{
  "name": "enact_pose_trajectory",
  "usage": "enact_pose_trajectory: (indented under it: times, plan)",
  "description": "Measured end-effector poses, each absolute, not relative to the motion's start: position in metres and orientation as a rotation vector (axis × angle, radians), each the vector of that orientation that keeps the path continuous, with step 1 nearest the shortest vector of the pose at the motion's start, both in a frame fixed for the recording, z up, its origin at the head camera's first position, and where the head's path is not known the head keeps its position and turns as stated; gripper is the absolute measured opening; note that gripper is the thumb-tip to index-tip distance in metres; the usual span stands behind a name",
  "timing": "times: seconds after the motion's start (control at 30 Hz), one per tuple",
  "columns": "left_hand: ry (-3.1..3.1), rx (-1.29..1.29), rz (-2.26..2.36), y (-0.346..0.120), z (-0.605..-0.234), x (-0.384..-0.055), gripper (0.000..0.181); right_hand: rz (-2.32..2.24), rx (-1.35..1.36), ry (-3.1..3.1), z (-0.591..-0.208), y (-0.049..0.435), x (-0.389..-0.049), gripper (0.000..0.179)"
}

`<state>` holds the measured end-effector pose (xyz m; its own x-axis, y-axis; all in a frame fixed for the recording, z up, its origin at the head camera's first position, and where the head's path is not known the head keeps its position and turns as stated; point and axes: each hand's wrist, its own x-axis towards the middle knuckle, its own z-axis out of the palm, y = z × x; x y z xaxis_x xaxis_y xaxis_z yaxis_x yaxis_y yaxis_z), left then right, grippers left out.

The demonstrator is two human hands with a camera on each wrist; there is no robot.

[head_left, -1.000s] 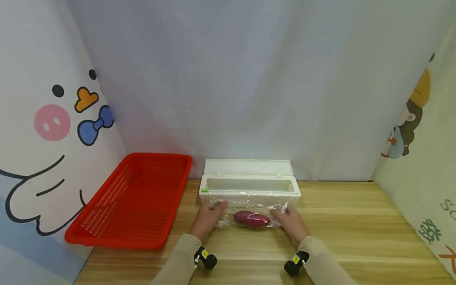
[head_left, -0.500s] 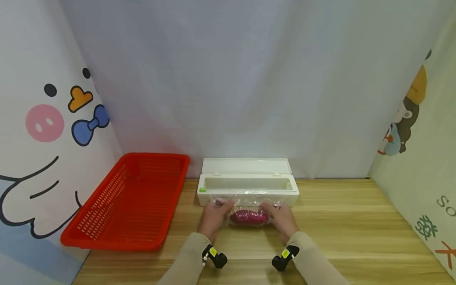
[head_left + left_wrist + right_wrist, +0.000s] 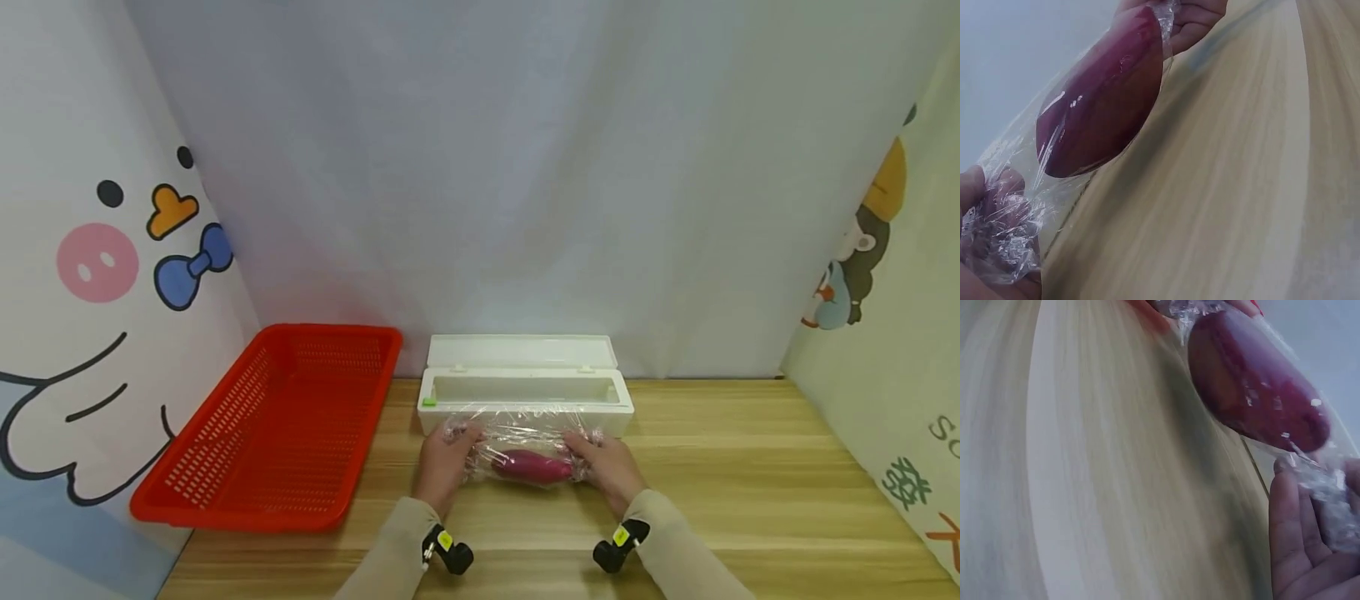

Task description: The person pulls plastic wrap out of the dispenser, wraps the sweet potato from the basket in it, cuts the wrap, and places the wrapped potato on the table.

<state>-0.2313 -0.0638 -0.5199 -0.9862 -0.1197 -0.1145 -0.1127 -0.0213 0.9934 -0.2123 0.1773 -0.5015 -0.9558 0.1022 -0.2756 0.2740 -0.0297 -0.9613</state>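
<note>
A purple-red, elongated vegetable that looks like a sweet potato (image 3: 531,467) lies in clear cling film (image 3: 517,429), in front of an uncovered white box (image 3: 525,418). Its shadow on the wood in both wrist views suggests it hangs just over the tabletop. On one side my left hand (image 3: 442,465) holds bunched film between thumb and fingers, with the crumpled end (image 3: 1004,240) showing in the left wrist view. Opposite, my right hand (image 3: 611,471) pinches the other gathered end (image 3: 1332,500). The film stretches between both hands, with the vegetable in the middle.
A red perforated basket (image 3: 273,433) stands on the left of the wooden table (image 3: 720,483). Behind the white box its raised lid (image 3: 522,351) leans near the curtain (image 3: 517,167). A small green piece (image 3: 430,402) sits at the box's left front edge.
My hands drew closer together half a second ago, then moved apart again, still holding the film ends. The wrapped vegetable shifted slightly and now sits a little lower in the head view.
</note>
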Motion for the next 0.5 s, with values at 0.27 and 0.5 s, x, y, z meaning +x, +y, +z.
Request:
enact_pose_trajectory:
  times: [0.27, 0.5]
  plan:
    - [-2.281, 0.207, -2.195, -0.083, -0.531, -0.229, 0.042, -2.128, 0.383, 2.093, -0.501, 0.197, -0.207, 0.043]
    - [-2.314, 0.008, -2.346, -0.097, -0.531, -0.225, 0.048, -2.137, 0.41, 2.103, -0.503, 0.211, -0.205, 0.043]
